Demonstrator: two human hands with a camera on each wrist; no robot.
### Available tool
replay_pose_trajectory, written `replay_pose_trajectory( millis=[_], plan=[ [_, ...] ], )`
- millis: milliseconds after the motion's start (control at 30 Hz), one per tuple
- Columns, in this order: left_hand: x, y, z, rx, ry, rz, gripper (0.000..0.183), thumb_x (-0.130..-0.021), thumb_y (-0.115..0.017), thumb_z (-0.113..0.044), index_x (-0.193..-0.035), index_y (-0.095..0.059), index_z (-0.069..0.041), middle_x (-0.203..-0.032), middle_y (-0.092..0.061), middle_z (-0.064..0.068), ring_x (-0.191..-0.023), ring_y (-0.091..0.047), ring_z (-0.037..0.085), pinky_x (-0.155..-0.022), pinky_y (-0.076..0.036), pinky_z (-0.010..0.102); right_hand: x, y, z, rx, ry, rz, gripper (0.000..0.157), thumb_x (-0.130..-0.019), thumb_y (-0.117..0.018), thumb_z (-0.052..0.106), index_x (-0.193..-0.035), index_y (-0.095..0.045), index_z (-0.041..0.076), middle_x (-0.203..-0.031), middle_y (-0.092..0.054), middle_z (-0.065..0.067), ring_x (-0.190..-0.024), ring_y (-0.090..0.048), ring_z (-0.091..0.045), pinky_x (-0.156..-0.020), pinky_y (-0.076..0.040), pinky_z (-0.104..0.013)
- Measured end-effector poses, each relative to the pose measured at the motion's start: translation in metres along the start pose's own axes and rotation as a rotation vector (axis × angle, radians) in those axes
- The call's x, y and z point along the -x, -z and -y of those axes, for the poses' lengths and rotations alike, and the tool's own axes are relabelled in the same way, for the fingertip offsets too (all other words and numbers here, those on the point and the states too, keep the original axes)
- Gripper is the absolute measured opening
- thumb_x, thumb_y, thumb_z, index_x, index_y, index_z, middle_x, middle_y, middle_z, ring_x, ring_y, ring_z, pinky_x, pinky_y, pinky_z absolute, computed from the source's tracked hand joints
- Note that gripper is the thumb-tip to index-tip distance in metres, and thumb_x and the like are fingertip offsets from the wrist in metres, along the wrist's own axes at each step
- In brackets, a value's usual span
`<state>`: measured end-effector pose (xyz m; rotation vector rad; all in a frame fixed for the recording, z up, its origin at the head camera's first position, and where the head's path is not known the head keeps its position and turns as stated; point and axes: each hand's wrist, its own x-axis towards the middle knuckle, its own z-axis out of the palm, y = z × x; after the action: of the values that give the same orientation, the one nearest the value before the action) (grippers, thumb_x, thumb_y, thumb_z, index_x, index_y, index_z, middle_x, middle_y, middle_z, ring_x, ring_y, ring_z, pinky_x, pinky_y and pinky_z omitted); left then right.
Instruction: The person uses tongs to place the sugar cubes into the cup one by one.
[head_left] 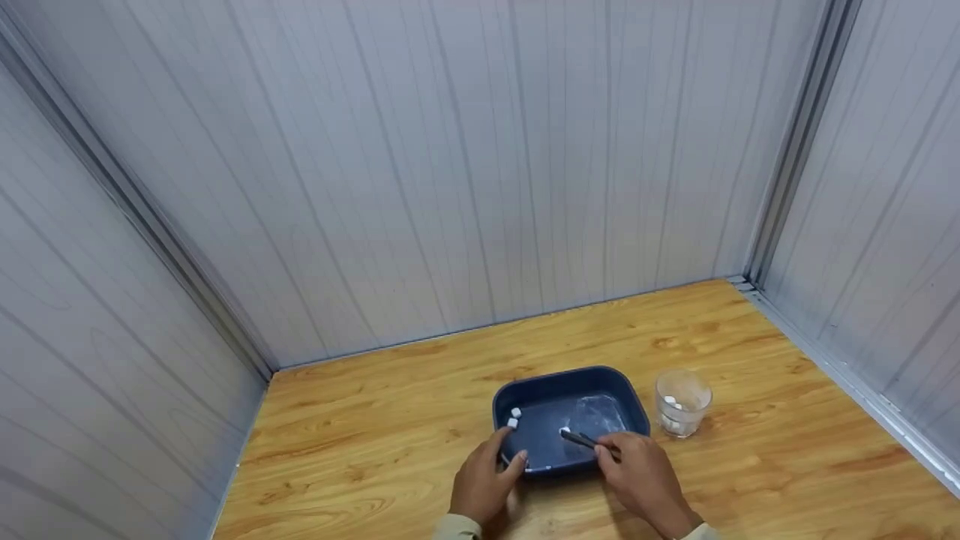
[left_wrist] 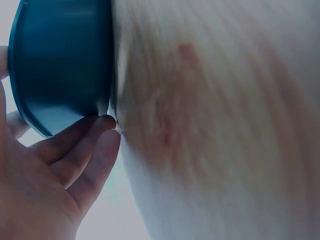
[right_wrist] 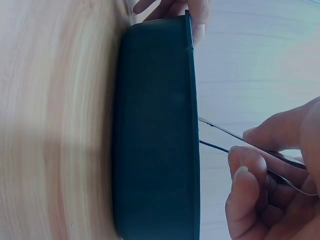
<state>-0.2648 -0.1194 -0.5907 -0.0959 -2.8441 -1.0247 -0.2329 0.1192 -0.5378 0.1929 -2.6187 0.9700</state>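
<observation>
A dark blue rectangular basin (head_left: 570,379) rests on the wooden table. My left hand (head_left: 481,480) holds its near left corner, with the thumb over the rim and other fingers against the outer wall (left_wrist: 65,60). Black tweezers (head_left: 585,439) are pinched in my right hand (head_left: 641,474), above the near right rim. Their tips reach down into the basin at a small white cube (head_left: 565,431). In the right wrist view the two tweezer arms (right_wrist: 225,131) stand apart, and the basin wall hides their tips. Two more white cubes (head_left: 514,418) lie near the basin's left side.
Right of the basin stands a clear glass (head_left: 682,401) with several white cubes inside, close to my right hand. Pale panel walls (head_left: 480,187) enclose the table (head_left: 360,450) at the back and both sides. White smears mark the basin floor.
</observation>
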Motion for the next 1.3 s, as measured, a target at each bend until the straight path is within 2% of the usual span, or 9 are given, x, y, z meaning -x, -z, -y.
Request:
replay_pose_trajectory(
  millis=[300,667,967,1300],
  plan=[
    [-0.002,0.000,-0.002,0.008,0.045,0.025,0.054,-0.084,-0.057,-0.056,-0.129,-0.054,-0.026,-0.119,-0.060,0.000,-0.109,-0.056,0.020,-0.090,-0.043,0.044,-0.001,0.005,-0.003,-0.010,-0.032,-0.004,0.006,-0.079,-0.070,0.013,-0.085,-0.073,0.014,-0.080,-0.065,0.008,-0.073,-0.058,-0.009,-0.065,-0.047,-0.033],
    [-0.002,0.001,-0.003,0.020,0.037,0.031,0.053,-0.084,-0.057,-0.056,-0.128,-0.055,-0.026,-0.119,-0.060,0.000,-0.110,-0.055,0.020,-0.090,-0.043,0.045,-0.002,0.009,-0.005,-0.013,-0.080,0.006,0.007,-0.080,-0.069,0.016,-0.085,-0.073,0.013,-0.081,-0.065,0.006,-0.076,-0.060,-0.010,-0.067,-0.049,-0.035],
    [0.000,0.001,-0.002,-0.015,-0.013,-0.011,0.050,-0.084,-0.059,-0.052,-0.127,-0.055,-0.026,-0.114,-0.062,-0.001,-0.104,-0.058,0.020,-0.084,-0.046,0.044,0.001,0.012,-0.008,0.016,0.014,-0.088,0.006,-0.077,-0.071,0.011,-0.083,-0.073,0.010,-0.080,-0.066,0.003,-0.075,-0.059,-0.017,-0.067,-0.047,-0.038],
    [-0.002,0.000,-0.001,-0.002,0.004,-0.003,0.049,-0.084,-0.059,-0.052,-0.126,-0.056,-0.026,-0.114,-0.062,-0.002,-0.104,-0.058,0.017,-0.085,-0.046,0.043,0.000,0.017,-0.012,-0.007,-0.018,-0.080,0.008,-0.078,-0.071,0.010,-0.086,-0.074,0.011,-0.079,-0.067,0.003,-0.075,-0.059,-0.016,-0.067,-0.047,-0.038]
  ],
)
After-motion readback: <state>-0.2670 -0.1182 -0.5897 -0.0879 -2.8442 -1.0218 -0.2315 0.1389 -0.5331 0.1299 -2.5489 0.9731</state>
